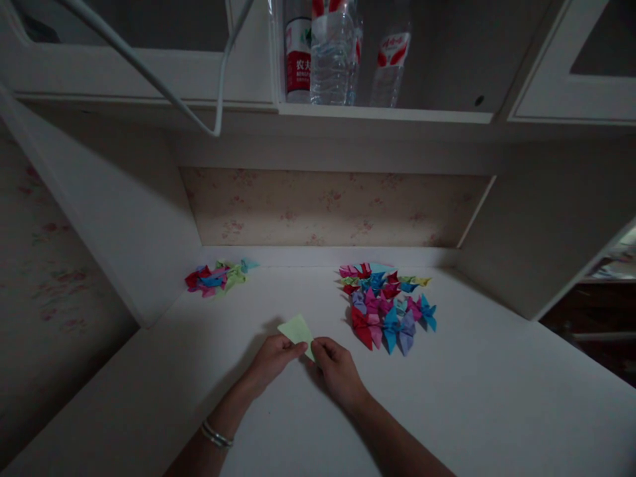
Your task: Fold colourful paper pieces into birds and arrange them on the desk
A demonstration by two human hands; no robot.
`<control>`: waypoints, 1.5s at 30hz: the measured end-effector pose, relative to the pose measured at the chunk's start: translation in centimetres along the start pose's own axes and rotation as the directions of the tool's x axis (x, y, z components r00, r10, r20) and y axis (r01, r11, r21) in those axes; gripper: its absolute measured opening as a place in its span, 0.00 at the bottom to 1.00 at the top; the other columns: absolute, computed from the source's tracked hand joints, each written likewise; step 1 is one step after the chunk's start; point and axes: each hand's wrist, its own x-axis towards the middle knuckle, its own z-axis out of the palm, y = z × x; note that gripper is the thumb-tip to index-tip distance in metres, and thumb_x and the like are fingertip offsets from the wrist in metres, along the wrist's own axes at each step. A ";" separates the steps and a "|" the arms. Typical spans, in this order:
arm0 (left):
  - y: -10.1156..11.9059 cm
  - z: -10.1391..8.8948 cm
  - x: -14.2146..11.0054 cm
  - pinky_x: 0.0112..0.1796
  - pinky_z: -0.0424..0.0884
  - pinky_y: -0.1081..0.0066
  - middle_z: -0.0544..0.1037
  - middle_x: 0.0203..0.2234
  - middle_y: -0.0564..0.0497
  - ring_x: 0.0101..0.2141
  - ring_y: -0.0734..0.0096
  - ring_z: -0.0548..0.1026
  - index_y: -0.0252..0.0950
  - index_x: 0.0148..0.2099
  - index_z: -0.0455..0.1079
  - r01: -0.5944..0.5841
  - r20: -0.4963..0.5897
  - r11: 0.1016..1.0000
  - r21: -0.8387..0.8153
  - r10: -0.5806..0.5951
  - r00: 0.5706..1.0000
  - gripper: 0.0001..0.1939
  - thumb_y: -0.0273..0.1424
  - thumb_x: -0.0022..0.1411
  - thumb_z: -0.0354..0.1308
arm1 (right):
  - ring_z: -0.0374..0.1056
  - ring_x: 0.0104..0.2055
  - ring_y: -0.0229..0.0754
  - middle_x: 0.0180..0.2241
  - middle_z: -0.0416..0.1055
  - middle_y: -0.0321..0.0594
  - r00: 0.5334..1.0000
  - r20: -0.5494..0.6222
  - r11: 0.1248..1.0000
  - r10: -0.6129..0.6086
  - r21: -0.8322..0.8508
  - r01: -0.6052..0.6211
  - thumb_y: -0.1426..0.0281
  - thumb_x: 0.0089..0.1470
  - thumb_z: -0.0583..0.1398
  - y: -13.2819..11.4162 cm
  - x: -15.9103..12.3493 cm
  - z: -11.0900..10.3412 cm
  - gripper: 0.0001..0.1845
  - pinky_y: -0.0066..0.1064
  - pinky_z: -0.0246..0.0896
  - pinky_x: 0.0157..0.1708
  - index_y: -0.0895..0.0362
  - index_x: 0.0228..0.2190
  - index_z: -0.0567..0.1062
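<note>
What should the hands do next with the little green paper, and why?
Probably press a crease near the lower corner with the right thumb, while the left hand holds steady. Both hands already pinch the green paper there, the right hand at its edge, and it looks flatter than the colourful folded shapes on the right.

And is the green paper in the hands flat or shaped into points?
It looks flat: the green paper, between left hand and right hand, shows a smooth face with straight edges. Hidden layers: cannot tell.
</note>
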 end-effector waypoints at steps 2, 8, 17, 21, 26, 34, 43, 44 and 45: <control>-0.1 0.0 0.1 0.26 0.58 0.75 0.70 0.18 0.53 0.25 0.72 0.66 0.31 0.25 0.71 -0.001 0.003 1.000 -0.003 0.001 1.000 0.20 0.45 0.47 0.63 | 0.55 0.19 0.33 0.19 0.64 0.33 1.000 0.001 1.000 0.002 -0.004 -0.002 0.52 0.54 0.54 -0.1 0.0 0.0 0.22 0.24 0.48 0.19 0.58 0.33 0.74; -0.6 0.0 0.5 0.27 0.58 0.75 0.71 0.21 0.54 0.24 0.75 0.65 0.31 0.28 0.71 -0.015 0.061 0.999 -0.045 0.018 0.998 0.19 0.44 0.48 0.62 | 0.56 0.19 0.34 0.19 0.64 0.33 1.000 -0.011 0.998 -0.010 -0.054 0.010 0.52 0.55 0.53 -0.5 -0.1 -0.1 0.22 0.25 0.50 0.20 0.58 0.31 0.74; -0.4 0.1 0.1 0.25 0.55 0.75 0.67 0.18 0.56 0.22 0.76 0.61 0.31 0.26 0.70 -0.005 0.039 1.000 0.017 0.004 0.999 0.20 0.46 0.48 0.62 | 0.57 0.20 0.34 0.20 0.66 0.33 1.000 -0.009 0.998 -0.019 -0.058 0.019 0.54 0.56 0.54 -0.4 -0.1 -0.1 0.20 0.24 0.50 0.20 0.57 0.32 0.75; -0.4 0.1 0.2 0.26 0.56 0.75 0.68 0.19 0.55 0.23 0.74 0.63 0.31 0.27 0.70 -0.028 0.064 1.000 0.014 0.027 0.998 0.20 0.46 0.47 0.62 | 0.56 0.20 0.34 0.19 0.65 0.33 1.000 -0.008 0.997 -0.027 -0.076 0.027 0.54 0.56 0.54 -0.5 -0.2 -0.2 0.19 0.24 0.49 0.20 0.56 0.31 0.75; -0.2 0.1 0.2 0.28 0.59 0.74 0.71 0.21 0.53 0.25 0.73 0.65 0.31 0.28 0.71 -0.020 0.088 1.000 -0.013 0.021 0.996 0.21 0.46 0.47 0.62 | 0.56 0.20 0.33 0.20 0.65 0.33 1.000 -0.001 0.999 -0.021 -0.041 0.021 0.54 0.55 0.54 -0.4 -0.2 -0.1 0.19 0.24 0.50 0.20 0.57 0.31 0.74; -0.9 0.1 0.5 0.31 0.62 0.73 0.75 0.24 0.51 0.27 0.70 0.69 0.30 0.32 0.73 -0.043 0.109 0.997 -0.066 0.050 0.993 0.22 0.46 0.47 0.63 | 0.55 0.20 0.33 0.20 0.63 0.32 1.000 0.003 1.000 0.002 -0.024 -0.002 0.54 0.55 0.54 0.1 0.0 -0.1 0.20 0.23 0.49 0.19 0.58 0.33 0.74; -0.7 0.0 0.3 0.34 0.66 0.71 0.78 0.27 0.48 0.31 0.65 0.73 0.30 0.34 0.76 -0.046 0.101 0.995 -0.092 0.056 0.993 0.21 0.45 0.47 0.63 | 0.54 0.20 0.32 0.19 0.61 0.32 1.000 0.022 0.999 -0.019 -0.028 0.020 0.55 0.56 0.54 -0.2 0.0 0.0 0.20 0.23 0.48 0.19 0.59 0.33 0.74; -0.6 0.0 0.2 0.35 0.66 0.71 0.78 0.27 0.48 0.32 0.65 0.73 0.30 0.34 0.76 -0.049 0.109 0.994 -0.097 0.059 0.992 0.21 0.45 0.48 0.63 | 0.54 0.20 0.32 0.19 0.61 0.32 1.000 0.024 1.000 -0.017 -0.025 0.018 0.55 0.56 0.54 -0.2 0.0 0.0 0.20 0.23 0.48 0.19 0.59 0.33 0.74; -0.6 0.0 0.2 0.35 0.66 0.71 0.78 0.27 0.48 0.32 0.65 0.73 0.30 0.35 0.76 -0.054 0.119 0.993 -0.105 0.067 0.991 0.21 0.45 0.49 0.62 | 0.54 0.20 0.33 0.19 0.61 0.32 1.000 0.024 0.999 -0.017 -0.027 0.018 0.55 0.56 0.54 -0.1 0.0 -0.1 0.20 0.23 0.48 0.19 0.59 0.33 0.74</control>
